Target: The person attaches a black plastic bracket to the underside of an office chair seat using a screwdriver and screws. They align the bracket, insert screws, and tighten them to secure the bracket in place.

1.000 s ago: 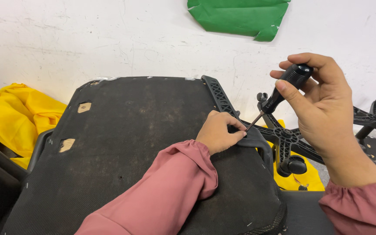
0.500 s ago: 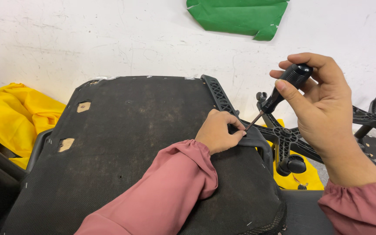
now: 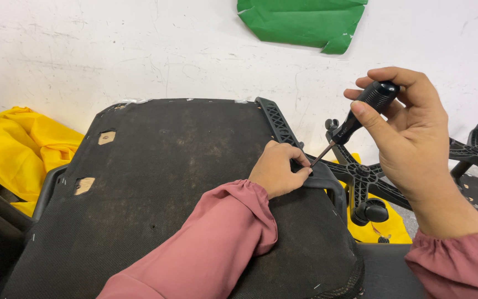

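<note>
Two hands [image 3: 279, 169] [image 3: 410, 133], one screwdriver [image 3: 360, 113], one seat [image 3: 183, 199], one chair base [image 3: 372, 177], one green sheet [image 3: 305, 22], one yellow cloth [image 3: 17, 144].

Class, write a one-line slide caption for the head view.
Right hand angles a screwdriver toward the left hand on an upturned chair seat.

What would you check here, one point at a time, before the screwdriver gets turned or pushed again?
1. Right hand has a firm grip on the screwdriver handle: ok.
2. Tip is seated in a screw: cannot tell, the left hand's fingertips hide the spot.
3. Left hand steadies the armrest bracket: ok.
4. Fingertips are clear of the tip: not ok, they sit right beside it.
5. Upturned seat lies flat and steady: ok, as far as can be seen.
6. Chair base is out of the right hand's way: ok.
</note>
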